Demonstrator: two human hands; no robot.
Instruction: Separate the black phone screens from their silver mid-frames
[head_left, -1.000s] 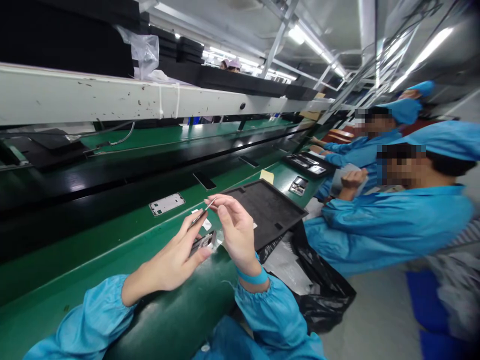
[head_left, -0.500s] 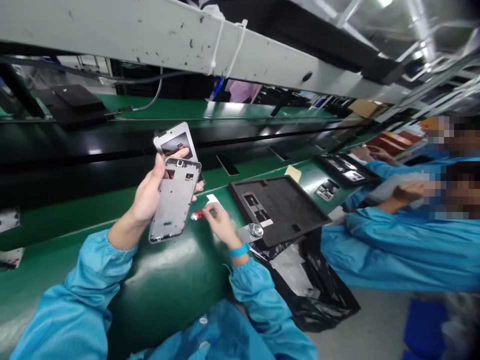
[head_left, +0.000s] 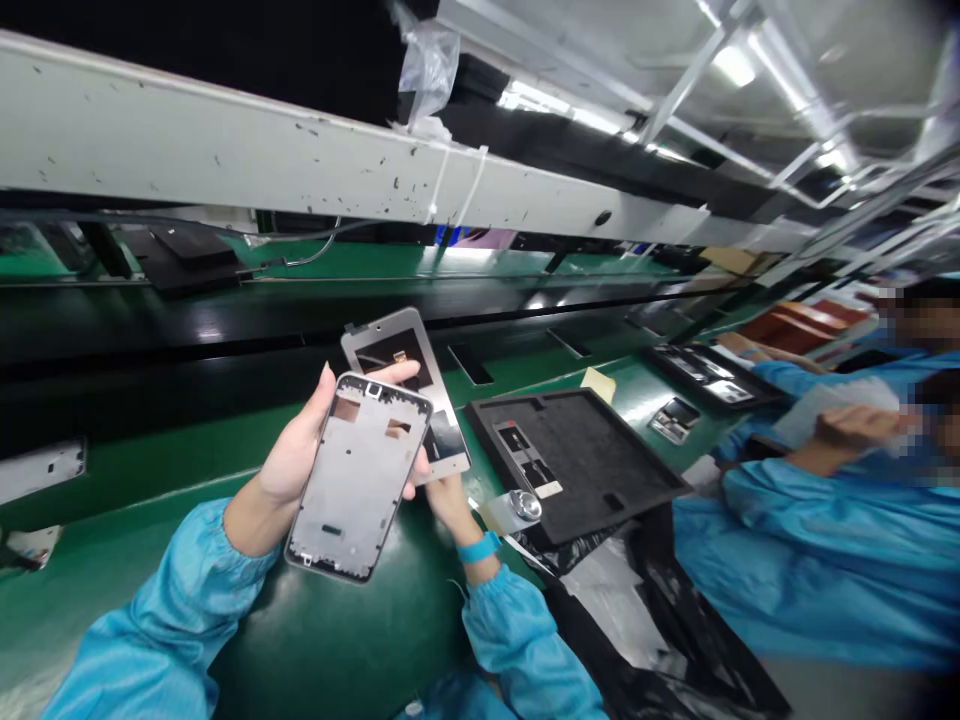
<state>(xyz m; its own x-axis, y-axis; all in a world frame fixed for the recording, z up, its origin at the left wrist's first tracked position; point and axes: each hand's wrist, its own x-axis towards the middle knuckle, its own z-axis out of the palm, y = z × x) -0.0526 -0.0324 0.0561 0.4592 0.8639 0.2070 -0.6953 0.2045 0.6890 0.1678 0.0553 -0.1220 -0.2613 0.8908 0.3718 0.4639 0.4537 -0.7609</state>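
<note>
My left hand (head_left: 292, 455) is closed around a grey phone frame (head_left: 358, 480), gripping it by its edges with the cut-outs at the top. Behind the frame, a phone display panel (head_left: 448, 425) with a flex cable sticks out to the upper right; my left index finger lies across its front. My right hand (head_left: 448, 497), with a blue band on the wrist, reaches under the panel's lower end. Its fingers are hidden there, so what they hold cannot be seen.
Right of my hands lies a black foam tray (head_left: 585, 460) with phone parts, beside a round metal-topped container (head_left: 525, 507). A black plastic bag (head_left: 675, 620) hangs below. Another phone part (head_left: 45, 470) lies at left. Co-workers in blue sleeves (head_left: 817, 540) sit at right.
The view has tilted upward, so the bench appears lower. My right hand has gone from a small red piece on the bench to behind the display panel. That red piece is now out of sight.
</note>
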